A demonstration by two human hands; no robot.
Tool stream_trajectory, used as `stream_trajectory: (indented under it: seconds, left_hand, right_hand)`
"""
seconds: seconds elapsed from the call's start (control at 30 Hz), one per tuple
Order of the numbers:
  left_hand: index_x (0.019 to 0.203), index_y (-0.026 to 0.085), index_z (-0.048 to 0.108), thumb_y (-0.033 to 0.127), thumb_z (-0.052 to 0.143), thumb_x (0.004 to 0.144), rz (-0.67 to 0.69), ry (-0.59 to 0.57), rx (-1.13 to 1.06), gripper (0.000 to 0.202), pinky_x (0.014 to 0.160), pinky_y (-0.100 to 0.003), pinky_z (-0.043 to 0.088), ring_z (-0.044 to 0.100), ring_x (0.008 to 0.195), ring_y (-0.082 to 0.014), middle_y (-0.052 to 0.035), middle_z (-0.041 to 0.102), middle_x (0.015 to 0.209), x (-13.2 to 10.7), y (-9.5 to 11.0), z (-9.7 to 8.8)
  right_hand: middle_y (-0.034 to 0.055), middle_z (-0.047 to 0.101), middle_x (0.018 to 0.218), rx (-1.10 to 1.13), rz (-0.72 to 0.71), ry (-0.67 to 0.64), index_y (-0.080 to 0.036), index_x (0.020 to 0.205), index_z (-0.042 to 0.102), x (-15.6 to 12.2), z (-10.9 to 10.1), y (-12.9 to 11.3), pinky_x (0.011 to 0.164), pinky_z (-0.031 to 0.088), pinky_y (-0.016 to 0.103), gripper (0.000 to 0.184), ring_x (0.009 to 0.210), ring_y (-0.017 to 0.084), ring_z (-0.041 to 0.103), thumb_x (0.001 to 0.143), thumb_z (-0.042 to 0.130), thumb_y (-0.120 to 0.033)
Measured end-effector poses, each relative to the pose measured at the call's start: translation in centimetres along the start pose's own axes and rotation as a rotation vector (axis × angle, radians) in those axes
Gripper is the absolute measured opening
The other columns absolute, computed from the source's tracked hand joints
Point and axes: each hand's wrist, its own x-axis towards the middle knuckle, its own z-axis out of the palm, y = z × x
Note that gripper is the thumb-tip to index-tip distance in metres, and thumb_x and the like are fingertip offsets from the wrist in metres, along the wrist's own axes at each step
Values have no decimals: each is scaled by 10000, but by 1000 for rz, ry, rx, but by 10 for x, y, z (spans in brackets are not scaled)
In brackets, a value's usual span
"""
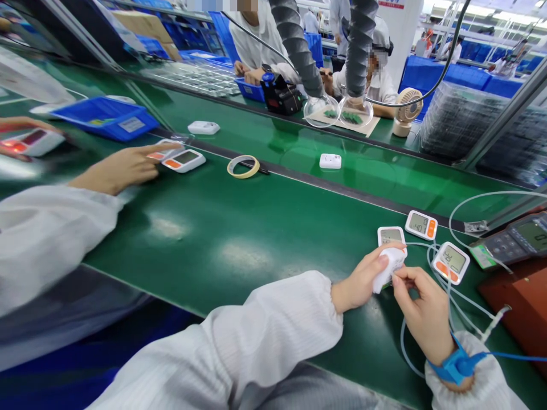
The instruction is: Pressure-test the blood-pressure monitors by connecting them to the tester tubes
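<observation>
My left hand (363, 279) grips a white plastic device (391, 266), its back or side facing me. Thumb and index finger of my right hand (425, 310) pinch together at the device's lower right edge; what lies between them is too small to make out. A blue wrist strap (455, 364) circles my right wrist. Just behind the held device lies a white digital meter (391, 234), partly covered by my left fingers. Two more meters with orange buttons and lit displays, an upper one (421, 225) and a lower one (451, 262), lie to the right among thin clear tubes (464, 310).
A brown-red box (519, 296) and a dark instrument (515, 239) stand at right. A tape roll (243, 167), a white unit (330, 161) and a blue bin (106, 118) are farther off. At left, a co-worker's hand (123, 165) touches meters (183, 161). Other people sit opposite.
</observation>
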Motion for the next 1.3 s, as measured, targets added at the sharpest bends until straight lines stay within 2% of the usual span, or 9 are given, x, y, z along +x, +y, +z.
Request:
stream_trajectory:
  seconds: [0.2, 0.37, 0.5, 0.63, 0.77, 0.83, 1.0, 1.23, 1.3]
  left_hand:
    - [1256, 158, 578, 612, 562, 879, 42, 25, 40, 590, 806, -312, 435, 563, 884, -209, -108, 615, 1072, -2, -2, 0]
    - [1275, 162, 560, 630, 542, 888, 65, 69, 105, 607, 883, -338, 437, 559, 968, -231, -108, 617, 1078, -4, -3, 0]
    - [1303, 148, 538, 633, 486, 913, 95, 78, 273, 625, 897, -361, 450, 559, 1002, -250, -127, 612, 1140, -6, -1, 0]
    - [1303, 129, 539, 614, 414, 944, 169, 80, 480, 616, 875, -371, 461, 583, 938, -247, -132, 635, 1088, -8, 2, 1]
    - [1301, 126, 541, 585, 380, 960, 258, 75, 633, 594, 933, -400, 451, 593, 1020, -277, -156, 631, 1149, -8, 5, 2]
    - [1308, 130, 535, 611, 384, 948, 252, 71, 631, 620, 919, -401, 457, 598, 1017, -279, -161, 633, 1160, -7, 6, 2]
    - [1351, 120, 505, 652, 453, 902, 178, 70, 465, 698, 837, -370, 473, 601, 910, -249, -156, 644, 1152, -5, 7, 1]
    - [1365, 150, 521, 602, 450, 936, 184, 41, 405, 628, 1024, -430, 405, 547, 1141, -300, -157, 592, 1272, -7, 5, 0]
    - [1366, 167, 525, 589, 490, 929, 176, 33, 394, 608, 1028, -426, 401, 540, 1157, -297, -153, 582, 1285, -5, 5, 0]
  right_hand:
    - [9, 663, 799, -16, 26, -15, -209, 874, 635, 0, -1, 1, 668, 488, 269, 128, 698, 150, 618, 959, 553, -259]
    - [17, 660, 787, -26, 20, -30, -207, 867, 636, 1, -1, 0, 664, 491, 273, 166, 690, 158, 619, 973, 531, -281]
    - [14, 658, 789, -50, -28, -36, -213, 879, 633, 1, -1, 1, 656, 483, 269, 159, 690, 159, 620, 981, 527, -273]
    - [9, 663, 806, -98, -111, -23, -222, 897, 635, -2, -3, 3, 660, 471, 270, 143, 697, 159, 626, 982, 528, -263]
    - [7, 664, 788, -126, -124, -15, -225, 897, 636, -4, -3, 7, 640, 464, 277, 173, 663, 159, 622, 986, 526, -324]
    - [-1, 655, 771, -125, -116, -7, -226, 891, 632, -4, -4, 9, 635, 461, 272, 183, 649, 151, 616, 983, 533, -349]
    - [-15, 639, 755, -118, -95, 20, -226, 888, 634, -2, -5, 8, 642, 459, 261, 186, 637, 138, 606, 972, 555, -372]
    - [-11, 628, 725, -58, -56, -6, -218, 819, 615, 2, -3, 4, 613, 468, 257, 181, 628, 144, 595, 965, 557, -307]
    - [0, 634, 753, -64, -43, -7, -216, 835, 611, 3, -4, 6, 636, 481, 265, 163, 664, 152, 603, 967, 545, -286]
